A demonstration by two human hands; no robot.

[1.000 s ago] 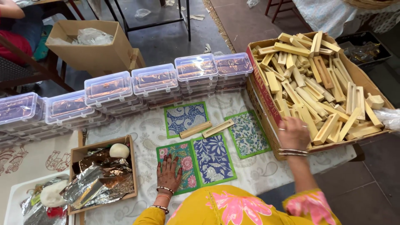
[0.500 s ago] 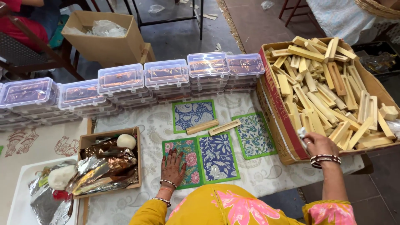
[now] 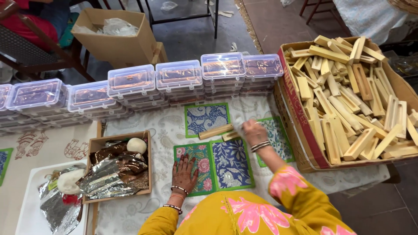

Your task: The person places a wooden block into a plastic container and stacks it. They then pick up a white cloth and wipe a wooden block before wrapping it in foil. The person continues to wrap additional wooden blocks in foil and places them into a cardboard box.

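Observation:
My left hand [image 3: 184, 173] lies flat, fingers spread, on a floral printed card [image 3: 195, 167] on the patterned cloth. My right hand [image 3: 252, 130] reaches over a green-bordered printed card [image 3: 274, 137] and touches the end of a short wooden piece [image 3: 230, 135]; a pale blurred thing shows at its fingertips. A longer wooden stick [image 3: 215, 131] lies beside it. A blue floral card [image 3: 231, 162] and a blue paisley card [image 3: 206, 118] lie close by.
A big cardboard box [image 3: 300, 113] full of wooden sticks stands at the right. Stacks of clear plastic boxes [image 3: 178, 78] line the far side. A small box [image 3: 119, 167] with foil and a white ball sits left. A white tray [image 3: 32, 209] holds foil.
My right hand has left the box of wooden sticks and swung left to the wooden pieces on the cards. My left hand stayed flat on the floral card.

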